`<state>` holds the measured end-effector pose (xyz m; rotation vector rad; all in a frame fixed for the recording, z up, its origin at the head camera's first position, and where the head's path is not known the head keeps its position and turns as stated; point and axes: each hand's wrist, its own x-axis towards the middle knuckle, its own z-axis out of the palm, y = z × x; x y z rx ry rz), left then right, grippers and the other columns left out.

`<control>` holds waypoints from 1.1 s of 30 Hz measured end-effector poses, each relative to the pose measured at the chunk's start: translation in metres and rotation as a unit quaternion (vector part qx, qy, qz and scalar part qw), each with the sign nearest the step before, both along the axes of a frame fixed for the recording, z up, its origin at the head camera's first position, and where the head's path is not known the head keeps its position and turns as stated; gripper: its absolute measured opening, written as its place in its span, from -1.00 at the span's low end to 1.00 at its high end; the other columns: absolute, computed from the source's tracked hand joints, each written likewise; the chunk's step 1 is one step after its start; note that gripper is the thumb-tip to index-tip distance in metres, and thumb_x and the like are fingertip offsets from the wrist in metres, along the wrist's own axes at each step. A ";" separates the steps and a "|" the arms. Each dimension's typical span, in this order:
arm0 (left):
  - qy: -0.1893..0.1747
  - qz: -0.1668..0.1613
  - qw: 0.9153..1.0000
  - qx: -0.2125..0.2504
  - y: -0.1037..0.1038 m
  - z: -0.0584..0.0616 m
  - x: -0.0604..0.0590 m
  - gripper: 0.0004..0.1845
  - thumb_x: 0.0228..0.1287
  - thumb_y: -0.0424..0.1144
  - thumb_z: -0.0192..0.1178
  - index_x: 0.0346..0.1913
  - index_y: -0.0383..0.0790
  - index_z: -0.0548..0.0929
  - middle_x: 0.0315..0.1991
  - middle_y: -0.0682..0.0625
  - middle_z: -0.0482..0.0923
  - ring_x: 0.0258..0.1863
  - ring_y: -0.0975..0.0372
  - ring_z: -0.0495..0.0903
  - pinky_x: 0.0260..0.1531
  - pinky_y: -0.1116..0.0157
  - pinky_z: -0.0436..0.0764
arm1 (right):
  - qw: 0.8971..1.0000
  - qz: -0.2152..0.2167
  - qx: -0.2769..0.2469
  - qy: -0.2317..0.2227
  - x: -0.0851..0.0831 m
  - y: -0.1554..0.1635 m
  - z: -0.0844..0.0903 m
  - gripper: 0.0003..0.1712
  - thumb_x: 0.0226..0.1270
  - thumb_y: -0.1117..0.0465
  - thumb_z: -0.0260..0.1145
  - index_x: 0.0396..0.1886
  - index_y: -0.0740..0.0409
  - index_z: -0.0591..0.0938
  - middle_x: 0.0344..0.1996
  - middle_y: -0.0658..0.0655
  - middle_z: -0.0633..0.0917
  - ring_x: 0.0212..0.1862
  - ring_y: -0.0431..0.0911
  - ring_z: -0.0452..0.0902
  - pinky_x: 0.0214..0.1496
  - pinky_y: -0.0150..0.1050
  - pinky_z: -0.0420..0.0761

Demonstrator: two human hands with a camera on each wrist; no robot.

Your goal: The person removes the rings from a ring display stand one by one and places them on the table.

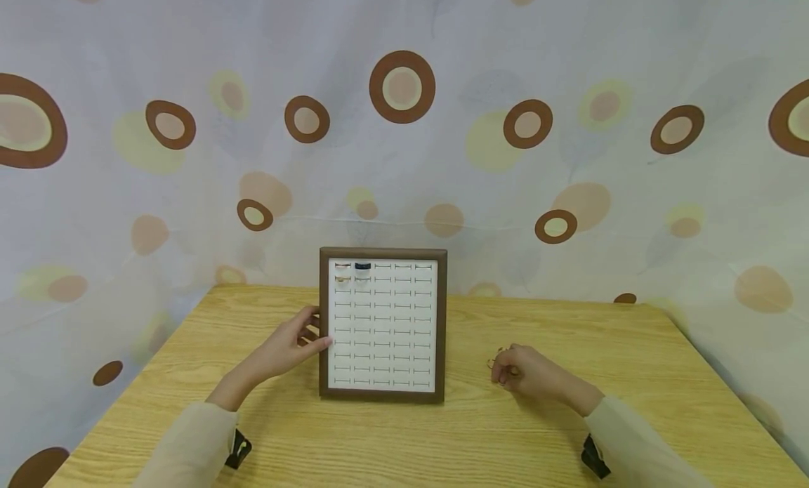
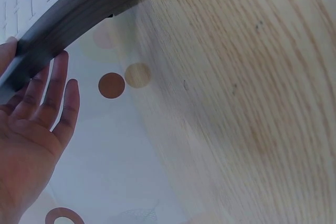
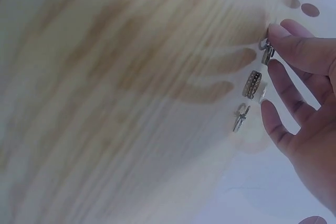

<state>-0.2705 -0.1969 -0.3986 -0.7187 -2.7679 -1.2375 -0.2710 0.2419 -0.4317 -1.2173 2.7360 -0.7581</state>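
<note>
A brown-framed ring display tray (image 1: 383, 325) with a white slotted insert stands tilted up at the middle of the wooden table (image 1: 442, 439). A few rings (image 1: 351, 272) sit in its top left slots. My left hand (image 1: 307, 338) holds the tray's left edge (image 2: 63, 22), thumb on the front and straight fingers (image 2: 50, 90) behind the frame. My right hand (image 1: 513, 370) rests on the table to the right of the tray, over three loose rings (image 1: 495, 362). In the right wrist view they lie in a row: the first ring (image 3: 267, 51) touched by a fingertip (image 3: 281, 31), a beaded band (image 3: 254, 84) and a third ring (image 3: 240, 117) free.
A curtain (image 1: 404, 123) with brown and yellow circles hangs behind and around the table. The table's back edge (image 1: 556, 302) runs just behind the tray. Bare wood lies in front of the tray and on both sides.
</note>
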 end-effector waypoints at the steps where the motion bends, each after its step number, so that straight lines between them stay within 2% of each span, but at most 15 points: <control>1: 0.000 0.000 1.000 0.000 0.000 0.000 0.000 -0.41 0.24 -0.07 0.16 0.21 -0.29 0.25 -0.05 -0.17 0.50 -0.18 0.14 0.57 -0.25 0.33 0.57 | 1.000 0.001 0.000 -0.004 0.000 0.000 0.000 -0.74 0.05 0.53 0.25 -0.44 0.08 0.62 -0.50 -0.07 0.63 -0.44 -0.32 0.48 0.09 0.06 0.43; 3: 0.002 -0.001 1.000 -0.001 0.000 -0.001 -0.001 -0.41 0.24 -0.06 0.16 0.21 -0.30 0.25 -0.05 -0.18 0.50 -0.18 0.14 0.58 -0.25 0.33 0.57 | 1.000 0.007 -0.002 -0.008 0.000 0.001 0.001 -0.74 0.04 0.55 0.25 -0.44 0.10 0.61 -0.49 -0.05 0.63 -0.44 -0.31 0.48 -0.09 -0.16 0.52; 5: 0.003 -0.002 1.000 -0.001 -0.001 -0.002 -0.002 -0.41 0.24 -0.05 0.16 0.21 -0.31 0.26 -0.05 -0.18 0.50 -0.18 0.14 0.58 -0.25 0.33 0.57 | 1.000 0.015 -0.006 -0.011 0.000 0.001 0.002 -0.74 0.03 0.57 0.24 -0.44 0.11 0.60 -0.49 -0.03 0.63 -0.45 -0.29 0.47 -0.27 -0.31 0.51; 8: 0.009 -0.005 1.000 -0.001 -0.001 -0.004 -0.003 -0.41 0.24 -0.06 0.15 0.20 -0.32 0.26 -0.06 -0.19 0.50 -0.18 0.15 0.58 -0.26 0.33 0.57 | 0.999 0.025 -0.014 -0.019 -0.001 0.002 0.003 -0.73 0.01 0.60 0.23 -0.45 0.15 0.59 -0.50 0.01 0.62 -0.46 -0.27 0.45 -0.38 -0.39 0.50; 9: 0.010 -0.005 1.000 -0.001 0.000 -0.003 -0.002 -0.42 0.25 -0.09 0.15 0.20 -0.33 0.26 -0.06 -0.20 0.50 -0.18 0.13 0.58 -0.26 0.32 0.57 | 0.999 0.024 -0.014 -0.022 -0.001 0.002 0.003 -0.72 0.01 0.60 0.22 -0.45 0.14 0.59 -0.50 0.01 0.62 -0.46 -0.27 0.45 -0.39 -0.40 0.50; 12: 0.007 -0.003 1.000 -0.002 0.005 0.008 0.007 -0.46 0.26 -0.18 0.15 0.19 -0.39 0.26 -0.07 -0.24 0.50 -0.19 0.08 0.58 -0.25 0.26 0.57 | 0.999 0.018 -0.011 -0.027 -0.002 0.001 0.005 -0.73 0.02 0.58 0.22 -0.46 0.13 0.60 -0.49 0.00 0.62 -0.46 -0.28 0.45 -0.40 -0.40 0.50; 15: 0.009 -0.006 1.000 -0.004 0.006 0.009 0.008 -0.46 0.27 -0.21 0.14 0.20 -0.42 0.24 -0.07 -0.26 0.50 -0.19 0.07 0.58 -0.26 0.24 0.57 | 1.000 0.009 -0.012 -0.020 -0.002 0.000 0.009 -0.79 0.05 0.51 0.26 -0.43 0.12 0.61 -0.46 0.01 0.64 -0.43 -0.26 0.47 -0.36 -0.37 0.51; 16: 0.008 -0.006 1.000 -0.004 0.005 0.009 0.007 -0.46 0.26 -0.20 0.14 0.20 -0.40 0.25 -0.07 -0.25 0.50 -0.19 0.08 0.58 -0.26 0.26 0.57 | 1.000 0.005 -0.012 -0.013 -0.003 -0.001 0.012 -0.81 0.06 0.49 0.27 -0.42 0.12 0.62 -0.45 0.01 0.65 -0.42 -0.25 0.47 -0.35 -0.34 0.51; 19: 0.012 -0.009 1.000 0.001 -0.001 -0.003 -0.002 -0.42 0.25 -0.10 0.15 0.21 -0.35 0.26 -0.06 -0.20 0.50 -0.20 0.14 0.59 -0.28 0.33 0.57 | 1.000 -0.004 -0.020 0.012 -0.004 -0.004 0.022 -0.85 0.07 0.44 0.30 -0.37 0.15 0.63 -0.42 0.05 0.65 -0.35 -0.14 0.50 -0.28 -0.24 0.52; 22: 0.009 -0.009 1.000 0.006 -0.001 -0.003 -0.002 -0.42 0.24 -0.09 0.16 0.20 -0.33 0.27 -0.06 -0.20 0.51 -0.20 0.15 0.59 -0.27 0.33 0.57 | 0.999 -0.021 -0.021 0.036 -0.004 -0.008 0.032 -0.83 0.08 0.42 0.31 -0.32 0.15 0.62 -0.40 0.06 0.63 -0.30 -0.06 0.50 -0.22 -0.15 0.52; 25: 0.011 -0.005 1.000 0.001 0.001 -0.001 0.000 -0.44 0.25 -0.12 0.15 0.20 -0.35 0.26 -0.06 -0.21 0.51 -0.20 0.14 0.59 -0.27 0.33 0.56 | 0.997 -0.037 -0.020 0.063 -0.005 -0.014 0.043 -0.80 0.08 0.38 0.33 -0.28 0.10 0.61 -0.36 0.04 0.62 -0.27 -0.05 0.50 -0.20 -0.16 0.51; 29: 0.009 -0.001 1.000 -0.002 0.007 0.008 0.009 -0.47 0.26 -0.22 0.15 0.19 -0.40 0.26 -0.07 -0.26 0.50 -0.19 0.07 0.58 -0.26 0.29 0.57 | 0.991 -0.041 -0.040 0.123 -0.006 -0.023 0.056 -0.76 0.04 0.37 0.37 -0.27 0.07 0.60 -0.33 0.05 0.64 -0.27 -0.05 0.50 -0.21 -0.23 0.49; 33: 0.005 -0.003 1.000 0.000 0.011 0.021 0.017 -0.49 0.25 -0.29 0.14 0.18 -0.47 0.25 -0.08 -0.30 0.49 -0.20 0.03 0.58 -0.26 0.24 0.57 | 0.982 -0.034 -0.082 0.168 -0.009 -0.033 0.071 -0.72 -0.01 0.41 0.39 -0.28 0.08 0.59 -0.32 0.02 0.64 -0.27 -0.06 0.49 -0.22 -0.25 0.49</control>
